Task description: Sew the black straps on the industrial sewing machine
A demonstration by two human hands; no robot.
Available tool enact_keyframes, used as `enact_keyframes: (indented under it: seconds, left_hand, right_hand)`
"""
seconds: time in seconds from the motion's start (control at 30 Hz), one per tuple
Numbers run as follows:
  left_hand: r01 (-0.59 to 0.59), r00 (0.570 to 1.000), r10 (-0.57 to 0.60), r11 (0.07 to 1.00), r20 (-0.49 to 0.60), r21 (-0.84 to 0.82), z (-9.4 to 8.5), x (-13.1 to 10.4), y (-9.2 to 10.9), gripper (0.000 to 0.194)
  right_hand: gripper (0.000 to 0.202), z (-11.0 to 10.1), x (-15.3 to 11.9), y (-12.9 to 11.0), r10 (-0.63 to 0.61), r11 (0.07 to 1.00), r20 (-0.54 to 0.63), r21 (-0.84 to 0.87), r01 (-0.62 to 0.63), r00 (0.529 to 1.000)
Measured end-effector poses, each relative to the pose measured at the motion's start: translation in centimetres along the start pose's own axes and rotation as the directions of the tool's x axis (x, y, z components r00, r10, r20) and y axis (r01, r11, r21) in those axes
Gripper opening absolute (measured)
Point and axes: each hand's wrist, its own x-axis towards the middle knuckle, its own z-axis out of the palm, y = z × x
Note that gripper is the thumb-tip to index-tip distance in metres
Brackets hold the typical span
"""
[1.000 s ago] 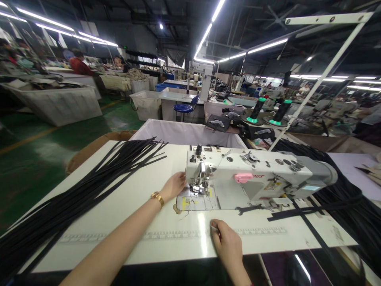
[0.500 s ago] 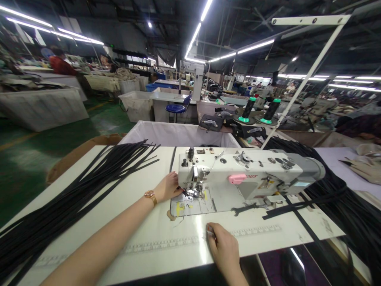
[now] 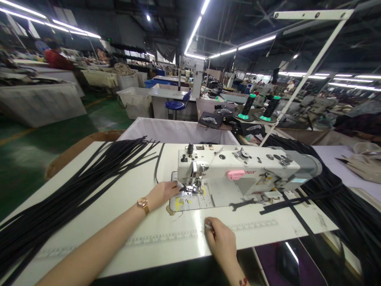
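My left hand (image 3: 165,192) is at the needle end of a white sewing machine (image 3: 220,167), with its fingers pinched on a narrow black strap. The strap (image 3: 156,165) curves from the back of the table to that hand, and its dark end shows by the presser foot (image 3: 193,187). My right hand (image 3: 222,238) rests closed at the table's front edge, over the printed ruler (image 3: 160,237). A small pale, shiny thing shows between its thumb and finger, too small to name.
Black straps (image 3: 89,182) lie in a bundle at left; another pile (image 3: 336,194) covers the right side. A wrench (image 3: 242,204) lies by the machine bed. Two thread cones (image 3: 247,107) stand behind, near a white-lined bin (image 3: 178,131). A phone (image 3: 287,262) sits below the table edge.
My left hand has shifted slightly left and flattened beside the presser foot. The strap behind it has swung left into a curve. My right hand stays nearly in place.
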Motion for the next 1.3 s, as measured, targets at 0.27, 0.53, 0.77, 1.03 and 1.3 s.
enact_keyframes:
  seconds: [0.27,0.53,0.77,1.03,1.3]
  left_hand:
    - [-0.042,0.999,0.043,0.997,-0.012,0.064,-0.8,-0.7,0.2,0.026]
    - [0.178,0.978,-0.178,0.984,0.111,0.004,-0.5,-0.3,5.8,0.02]
    - [0.333,0.937,-0.338,0.94,0.087,0.072,0.3,0.3,9.1,0.031]
    - [0.397,0.907,-0.409,0.91,0.104,0.122,-1.1,0.8,10.1,0.034]
    - [0.352,0.904,-0.315,0.932,0.288,-0.086,-1.0,-7.3,17.6,0.033]
  right_hand:
    - [0.026,-0.2,0.0,-0.1,-0.011,1.0,-0.001,-0.014,0.011,1.0]
    - [0.025,-0.2,0.0,-0.1,-0.024,0.999,-0.014,-0.037,0.024,1.0]
    - [0.025,-0.3,0.2,-0.3,-0.017,0.999,-0.007,-0.045,0.017,1.0]
    - [0.026,-0.7,-0.1,-0.5,-0.002,1.0,-0.042,0.006,0.002,0.999]
    - [0.031,0.2,1.8,-4.1,0.081,0.773,0.089,0.623,-0.119,0.993]
